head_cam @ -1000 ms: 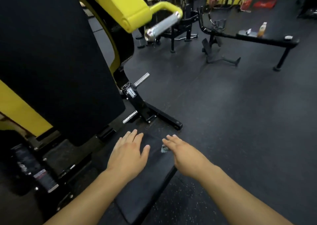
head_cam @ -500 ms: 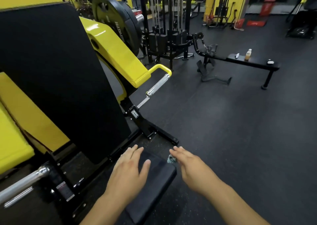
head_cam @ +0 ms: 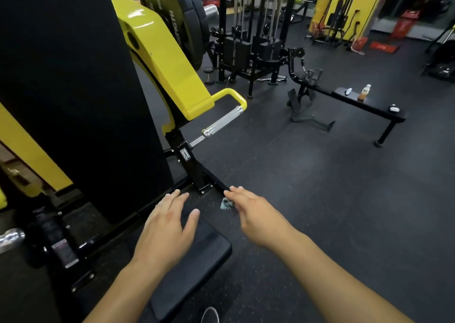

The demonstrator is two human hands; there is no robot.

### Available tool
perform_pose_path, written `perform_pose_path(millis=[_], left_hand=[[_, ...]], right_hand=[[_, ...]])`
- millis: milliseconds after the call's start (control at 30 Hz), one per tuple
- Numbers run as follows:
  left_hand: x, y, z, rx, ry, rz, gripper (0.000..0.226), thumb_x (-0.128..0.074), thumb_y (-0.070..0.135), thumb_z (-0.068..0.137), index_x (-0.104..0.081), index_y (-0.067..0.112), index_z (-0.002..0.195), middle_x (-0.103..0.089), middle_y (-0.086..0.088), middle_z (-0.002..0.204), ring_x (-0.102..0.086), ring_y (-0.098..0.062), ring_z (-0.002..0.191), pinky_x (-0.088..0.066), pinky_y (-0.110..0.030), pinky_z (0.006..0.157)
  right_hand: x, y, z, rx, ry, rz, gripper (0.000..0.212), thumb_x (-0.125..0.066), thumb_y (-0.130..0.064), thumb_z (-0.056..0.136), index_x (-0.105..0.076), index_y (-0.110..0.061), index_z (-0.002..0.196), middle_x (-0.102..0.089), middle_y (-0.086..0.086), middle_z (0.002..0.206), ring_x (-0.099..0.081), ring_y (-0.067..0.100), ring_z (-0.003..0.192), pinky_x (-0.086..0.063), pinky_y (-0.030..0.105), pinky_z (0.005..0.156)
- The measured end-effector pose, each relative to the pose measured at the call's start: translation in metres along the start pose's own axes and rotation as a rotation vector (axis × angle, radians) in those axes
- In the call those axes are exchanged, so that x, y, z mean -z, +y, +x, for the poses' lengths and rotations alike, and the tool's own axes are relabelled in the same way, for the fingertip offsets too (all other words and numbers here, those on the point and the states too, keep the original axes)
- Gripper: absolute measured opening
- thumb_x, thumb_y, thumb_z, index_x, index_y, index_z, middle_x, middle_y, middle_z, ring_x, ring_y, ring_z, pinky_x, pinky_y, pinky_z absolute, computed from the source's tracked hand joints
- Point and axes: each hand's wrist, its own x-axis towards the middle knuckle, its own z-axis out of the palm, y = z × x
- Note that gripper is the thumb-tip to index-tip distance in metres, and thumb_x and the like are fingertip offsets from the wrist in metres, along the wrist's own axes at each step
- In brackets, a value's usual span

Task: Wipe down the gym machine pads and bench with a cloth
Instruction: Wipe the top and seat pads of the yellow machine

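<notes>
The left hand [head_cam: 165,226] lies flat, fingers straight and spread, over the black seat pad [head_cam: 197,263] of the yellow press machine [head_cam: 162,59]. The right hand [head_cam: 256,214], beside the pad's far corner, pinches a small bunched cloth [head_cam: 226,204] under its thumb side. To wipe well, I would shake the cloth out wider, press it flat on the pad, and draw overlapping strokes toward the near edge before moving to the tall back pad [head_cam: 73,88].

Matt black padded seat [head_cam: 197,256] beneath the left hand [head_cam: 165,231]; patterned cloth [head_cam: 226,204] under the right hand [head_cam: 256,214]. Ahead: glossy yellow painted lever [head_cam: 167,59], polished knurled metal handle [head_cam: 221,123]. Floor [head_cam: 320,199]: speckled matt rubber.
</notes>
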Motion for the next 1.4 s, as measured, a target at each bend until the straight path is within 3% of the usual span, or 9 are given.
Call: perform_pose_path(millis=[500,933,1100,1300,1400], left_hand=[[-0.040,-0.037,0.124,0.180,0.010,-0.170,0.061,-0.040,0.058,0.102,-0.037,0.030,0.157,-0.027,0.010,0.166,-0.015,-0.010,0.155,-0.018,-0.034,0.126],[-0.036,-0.097,0.092,0.540,0.196,-0.176,0.061,-0.035,0.057,0.104,-0.032,0.030,0.159,-0.023,0.010,0.167,-0.010,-0.008,0.156,-0.014,-0.033,0.127],[-0.040,-0.094,0.090,0.597,0.269,-0.037,0.061,-0.034,0.055,0.105,-0.033,0.025,0.159,-0.026,0.005,0.167,-0.011,-0.011,0.157,-0.008,-0.032,0.128],[-0.073,-0.052,0.083,0.716,0.393,0.040,0.056,-0.037,0.051,0.106,-0.045,0.023,0.153,-0.039,0.004,0.161,-0.022,-0.011,0.154,-0.014,-0.034,0.128],[-0.104,-0.021,0.092,0.811,0.445,0.071,0.054,-0.038,0.051,0.106,-0.047,0.023,0.152,-0.042,0.005,0.160,-0.025,-0.011,0.153,-0.016,-0.033,0.128]], right_hand=[[0.026,0.041,0.123,0.012,-0.152,-0.111,0.051,-0.033,-0.012,0.109,-0.039,-0.030,0.156,-0.029,-0.014,0.164,-0.017,0.002,0.153,-0.017,0.020,0.124],[-0.035,0.010,0.221,0.281,-0.389,-0.097,0.048,-0.038,-0.015,0.109,-0.043,-0.035,0.152,-0.029,-0.030,0.151,-0.019,-0.007,0.149,-0.014,0.003,0.114],[-0.049,0.012,0.251,0.387,-0.435,-0.087,0.047,-0.038,-0.015,0.109,-0.043,-0.032,0.153,-0.034,-0.021,0.157,-0.020,-0.002,0.151,-0.024,0.026,0.124],[-0.045,0.038,0.282,0.575,-0.523,-0.057,0.047,-0.037,-0.015,0.109,-0.043,-0.030,0.153,-0.032,-0.016,0.161,-0.019,-0.002,0.151,-0.018,0.022,0.124],[-0.044,0.069,0.299,0.651,-0.554,-0.024,0.047,-0.039,-0.013,0.109,-0.044,-0.030,0.153,-0.032,-0.015,0.162,-0.018,-0.001,0.151,-0.020,0.027,0.126]])
